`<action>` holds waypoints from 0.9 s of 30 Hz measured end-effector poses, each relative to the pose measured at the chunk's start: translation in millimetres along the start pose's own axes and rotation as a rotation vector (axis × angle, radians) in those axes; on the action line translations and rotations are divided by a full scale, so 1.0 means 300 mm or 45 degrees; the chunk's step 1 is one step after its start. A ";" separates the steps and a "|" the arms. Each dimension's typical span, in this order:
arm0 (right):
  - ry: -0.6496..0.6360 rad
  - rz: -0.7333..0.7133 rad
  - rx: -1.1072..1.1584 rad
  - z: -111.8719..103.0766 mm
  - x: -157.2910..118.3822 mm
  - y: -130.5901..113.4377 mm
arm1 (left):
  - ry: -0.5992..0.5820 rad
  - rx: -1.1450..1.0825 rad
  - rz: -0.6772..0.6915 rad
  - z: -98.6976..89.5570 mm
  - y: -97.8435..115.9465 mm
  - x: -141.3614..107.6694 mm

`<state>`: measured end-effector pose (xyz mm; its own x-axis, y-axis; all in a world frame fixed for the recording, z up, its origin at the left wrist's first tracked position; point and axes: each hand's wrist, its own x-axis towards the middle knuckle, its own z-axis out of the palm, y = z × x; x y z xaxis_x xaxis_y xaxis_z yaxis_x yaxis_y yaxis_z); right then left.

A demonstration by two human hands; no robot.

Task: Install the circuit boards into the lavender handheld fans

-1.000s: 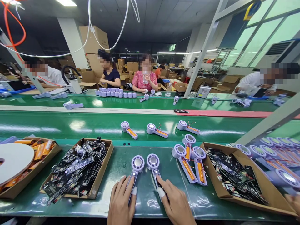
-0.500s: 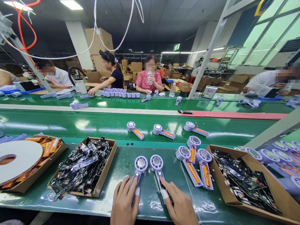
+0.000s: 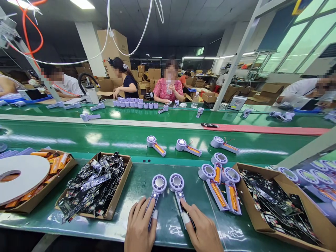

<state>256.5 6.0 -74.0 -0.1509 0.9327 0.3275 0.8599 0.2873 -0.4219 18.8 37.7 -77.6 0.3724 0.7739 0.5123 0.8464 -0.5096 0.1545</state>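
While left hand (image 3: 140, 225) and right hand (image 3: 202, 232) grasp handles of left lilac plastic fan (image 3: 159, 183) and right lilac plastic fan (image 3: 176, 182) on green conveyor surface (image 3: 168, 168), both grips closed; fans prob. light, stiff, fragile. Hold by handle.

The left hand (image 3: 140, 224) holds the handle of a lilac handheld fan (image 3: 159, 183); the right hand (image 3: 203, 231), with white cot on one of its fingers (image 3: 185, 217), holds the handle of a second fan (image 3: 176, 182); both fans lie on the green counter (image 3: 136, 178), between two cardboard trays (image 3: 119, 189) (image 3: 262, 210) of black circuit boards.
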 end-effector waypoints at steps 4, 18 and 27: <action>0.021 -0.008 -0.002 0.000 0.004 -0.003 | 0.005 0.002 0.005 -0.002 0.003 -0.002; 0.090 0.059 -0.002 0.017 -0.001 -0.062 | -0.001 -0.380 -0.178 0.049 0.036 -0.028; 0.082 0.342 -0.360 0.132 0.172 -0.245 | 0.057 -0.637 -0.474 0.046 -0.014 0.046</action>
<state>166.1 41.6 -59.6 0.1207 0.9483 0.2937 0.9664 -0.0446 -0.2531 25.7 55.5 -82.7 0.0613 0.9224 0.3813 0.6317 -0.3316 0.7007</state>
